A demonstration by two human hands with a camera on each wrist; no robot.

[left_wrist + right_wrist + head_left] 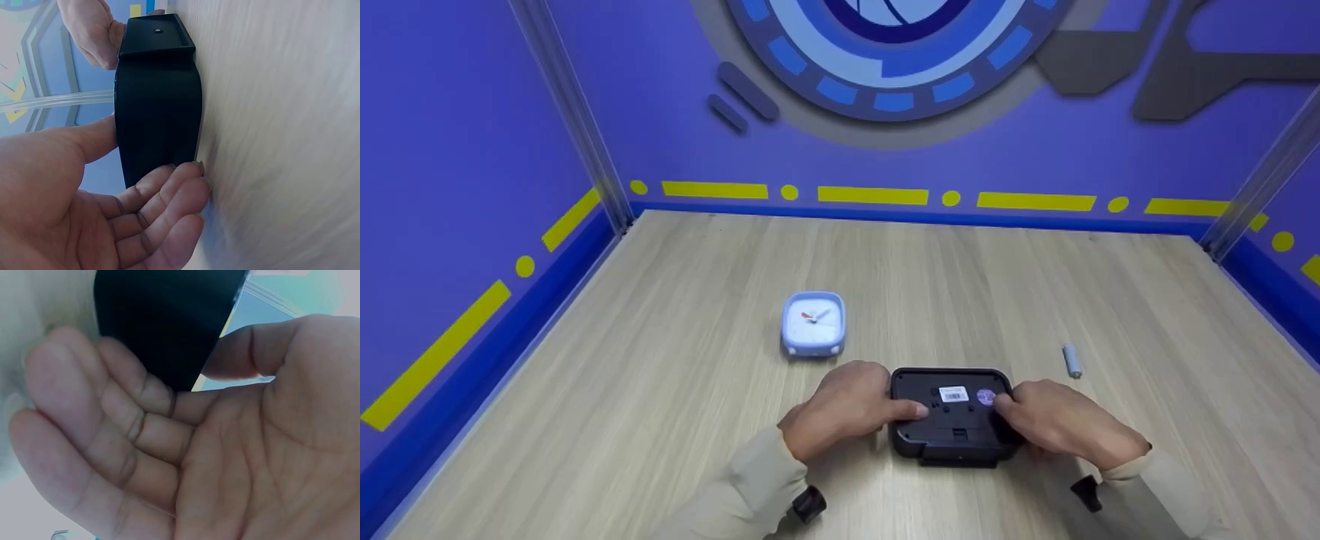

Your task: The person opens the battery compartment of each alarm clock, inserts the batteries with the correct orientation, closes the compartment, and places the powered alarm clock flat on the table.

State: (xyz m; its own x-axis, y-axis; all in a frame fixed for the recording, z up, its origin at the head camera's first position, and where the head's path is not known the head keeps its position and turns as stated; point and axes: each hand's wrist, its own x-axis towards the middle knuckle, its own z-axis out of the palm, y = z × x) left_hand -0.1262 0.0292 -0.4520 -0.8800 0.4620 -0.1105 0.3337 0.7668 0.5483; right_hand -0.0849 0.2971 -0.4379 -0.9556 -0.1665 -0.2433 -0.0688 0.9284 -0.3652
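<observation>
A black, rounded-rectangular plastic device (956, 427) lies on the table with a white barcode label and a round purple sticker on its upper face. Its kind cannot be told. My left hand (847, 405) grips its left end, thumb on top and fingers against the side. On the right end, my right hand (1061, 420) holds it the same way, thumb near the purple sticker. In the left wrist view the device's dark side (157, 107) stands between thumb and fingers. The right wrist view shows the device's other end (169, 320) between the right thumb and curled fingers.
A small light-blue alarm clock (814, 324) lies face up behind my left hand. To the right, beyond my right hand, a grey cylindrical battery (1072, 361) lies on the wooden table (697, 300). Blue-purple panels (660, 120) wall in the table at the back and sides.
</observation>
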